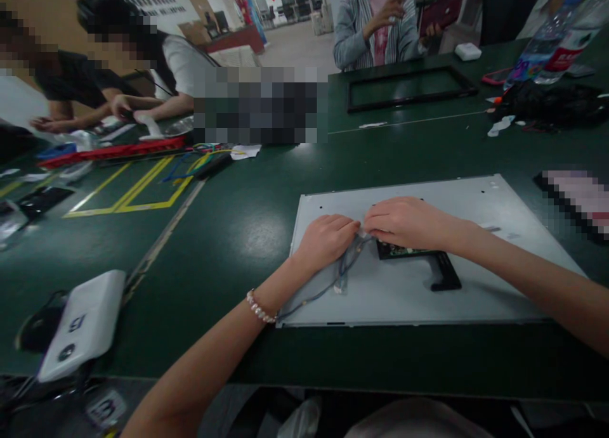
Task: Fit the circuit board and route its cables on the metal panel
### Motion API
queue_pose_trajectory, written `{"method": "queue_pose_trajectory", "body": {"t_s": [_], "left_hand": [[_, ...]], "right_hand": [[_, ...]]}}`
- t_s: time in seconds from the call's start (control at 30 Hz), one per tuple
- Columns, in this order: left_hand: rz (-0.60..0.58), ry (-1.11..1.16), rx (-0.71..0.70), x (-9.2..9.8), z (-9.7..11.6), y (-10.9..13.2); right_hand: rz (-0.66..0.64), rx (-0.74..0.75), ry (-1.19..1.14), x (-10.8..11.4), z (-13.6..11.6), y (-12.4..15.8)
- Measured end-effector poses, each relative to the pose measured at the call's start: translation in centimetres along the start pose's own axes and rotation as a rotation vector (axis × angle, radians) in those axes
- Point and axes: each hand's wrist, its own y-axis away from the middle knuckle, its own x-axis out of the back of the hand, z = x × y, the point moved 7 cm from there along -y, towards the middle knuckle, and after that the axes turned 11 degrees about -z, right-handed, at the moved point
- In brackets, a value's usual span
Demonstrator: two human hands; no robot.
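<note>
A pale grey rectangular panel (pixel 404 305) lies flat on the green table in front of me. Above its middle, my left hand (pixel 328 238) is closed, fingertips pinched by a thin cable (pixel 346 265) that runs down to the panel's lower left edge. Close beside it, my right hand (pixel 402 221) has its fingers curled down at the cable's end, over the left part of a green circuit board (pixel 404 251). What sits between the fingertips is mostly hidden. From the board's frame a black hooked bracket (pixel 447 276) reaches toward me.
A white device (pixel 83 327) stands at the table's left edge. Beyond the panel lies a black rectangular frame (pixel 412 89). A dark-edged tablet-like object (pixel 578 203) is at right, with bottles (pixel 545 51) behind. Several people sit around the table; a red strip (pixel 114 151) lies at left.
</note>
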Motion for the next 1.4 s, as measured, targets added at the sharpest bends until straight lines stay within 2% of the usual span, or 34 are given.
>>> {"method": "queue_pose_trajectory", "body": {"t_s": [0.1, 0.17, 0.3, 0.4, 0.47, 0.57, 0.7, 0.8, 0.97, 1.17, 1.4], "left_hand": [[0.052, 0.116, 0.098, -0.3, -1.3, 0.1], [0.143, 0.21, 0.201, -0.2, -2.6, 0.2], [0.364, 0.38, 0.344, 1.1, -4.6, 0.8], [0.437, 0.479, 0.398, 2.3, -5.2, 1.1], [0.364, 0.564, 0.366, 2.5, -4.8, 0.9], [0.145, 0.623, 0.24, 1.8, -3.2, 0.2], [-0.116, 0.495, 0.143, 0.1, -1.5, -0.2], [-0.225, 0.408, 0.123, -0.6, -1.2, -0.3], [-0.303, 0.405, 0.076, -0.4, -1.2, -0.4], [-0.351, 0.459, 0.054, 0.0, -1.1, -0.4], [-0.309, 0.451, 0.052, 0.1, -0.9, -0.4]], "right_hand": [[0.007, 0.008, 0.016, 0.1, -0.1, 0.1], [0.021, 0.022, 0.033, 0.1, -0.4, 0.1], [-0.002, 0.067, 0.071, -0.4, -1.4, -0.2], [-0.057, 0.113, 0.103, -0.9, -2.5, -0.5], [-0.087, 0.138, 0.113, -1.2, -3.1, -0.6], [-0.129, 0.159, 0.119, -1.6, -3.6, -0.6], [-0.153, 0.156, 0.135, -2.0, -3.8, -0.5], [-0.15, 0.163, 0.137, -2.1, -4.0, -0.6], [-0.154, 0.169, 0.128, -2.4, -4.8, -0.5], [-0.184, 0.1, 0.179, -3.1, -6.8, -0.3], [-0.107, -0.123, 0.299, -4.0, -10.2, 0.4]]}}
